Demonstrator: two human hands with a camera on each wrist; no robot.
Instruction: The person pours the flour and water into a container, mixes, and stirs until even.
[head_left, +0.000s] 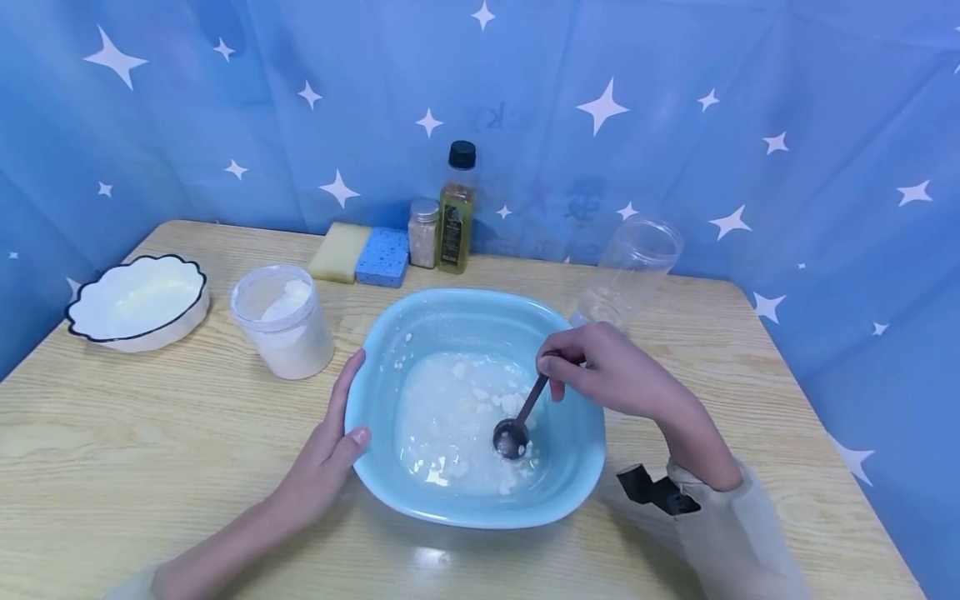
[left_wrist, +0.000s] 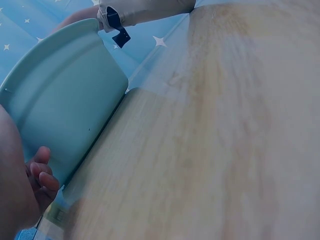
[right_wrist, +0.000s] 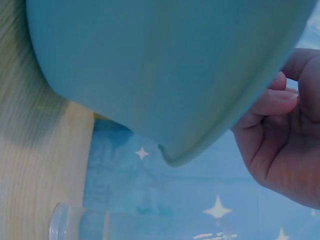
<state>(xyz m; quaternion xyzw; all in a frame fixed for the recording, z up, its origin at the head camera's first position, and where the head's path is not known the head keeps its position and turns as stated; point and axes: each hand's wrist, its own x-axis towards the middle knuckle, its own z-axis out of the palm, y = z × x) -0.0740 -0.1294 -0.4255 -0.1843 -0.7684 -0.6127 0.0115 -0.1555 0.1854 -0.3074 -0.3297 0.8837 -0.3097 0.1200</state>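
Where the right hand [head_left: 604,365] pinches it, the spoon [head_left: 514,432] slants below.

Head looking down, 2 low wrist close-ups, basin [head_left: 480,321] shared

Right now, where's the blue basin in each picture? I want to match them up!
Head: the basin is in the lower middle, seen from above.
Left wrist: the basin is on the left, mostly in the upper half, seen from outside.
Right wrist: the basin fills much of the upper part, cut off by the top edge.
Shared landmark: the blue curtain with white stars shows in all three.
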